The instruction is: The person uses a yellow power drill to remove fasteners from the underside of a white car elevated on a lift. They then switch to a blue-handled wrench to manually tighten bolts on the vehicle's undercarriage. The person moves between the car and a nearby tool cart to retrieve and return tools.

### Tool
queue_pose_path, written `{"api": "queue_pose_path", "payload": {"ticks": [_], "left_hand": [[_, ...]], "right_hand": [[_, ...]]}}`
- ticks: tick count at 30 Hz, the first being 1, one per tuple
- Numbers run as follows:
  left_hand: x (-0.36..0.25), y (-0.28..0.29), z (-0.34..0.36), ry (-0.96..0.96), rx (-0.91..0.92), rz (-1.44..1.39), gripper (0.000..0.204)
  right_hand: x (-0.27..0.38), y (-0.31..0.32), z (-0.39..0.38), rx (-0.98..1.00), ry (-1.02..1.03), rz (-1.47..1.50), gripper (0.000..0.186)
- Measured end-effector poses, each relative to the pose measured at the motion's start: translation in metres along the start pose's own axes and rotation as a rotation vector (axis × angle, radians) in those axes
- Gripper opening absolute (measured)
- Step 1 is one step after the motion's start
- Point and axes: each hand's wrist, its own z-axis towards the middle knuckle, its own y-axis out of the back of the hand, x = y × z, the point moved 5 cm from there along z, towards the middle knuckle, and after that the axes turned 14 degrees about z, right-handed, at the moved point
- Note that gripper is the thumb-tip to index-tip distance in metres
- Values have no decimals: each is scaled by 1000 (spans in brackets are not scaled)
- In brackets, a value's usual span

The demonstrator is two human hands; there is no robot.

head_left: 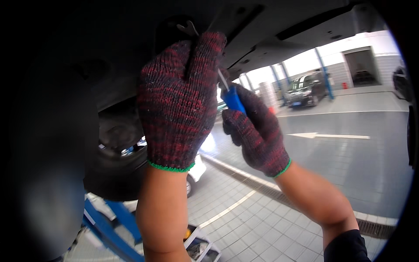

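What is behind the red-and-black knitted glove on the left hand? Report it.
Beyond the gloved left hand, the forked end of a silver metal wrench shows above, and part of a black rubber tyre at lower left. The glove hides the wrench's remainder.

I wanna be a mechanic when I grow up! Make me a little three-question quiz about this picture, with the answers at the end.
1. What colour is the tool handle in the right hand?
A) yellow
B) blue
C) white

2. True or false: both gloves have green cuffs.

3. Fill the gap: in the picture, the forked metal tip shows nearer to the ____ hand.

Key: 1. B, blue. 2. True. 3. Left.
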Motion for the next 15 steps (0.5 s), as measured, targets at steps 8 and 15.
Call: {"api": "queue_pose_path", "payload": {"ticks": [8,15], "left_hand": [[-11,24,23,-180,196,212,43],[-15,21,23,-139,393,343,38]], "right_hand": [[-6,7,7,38,99,1,50],[3,14,21,144,174,-95,51]]}}
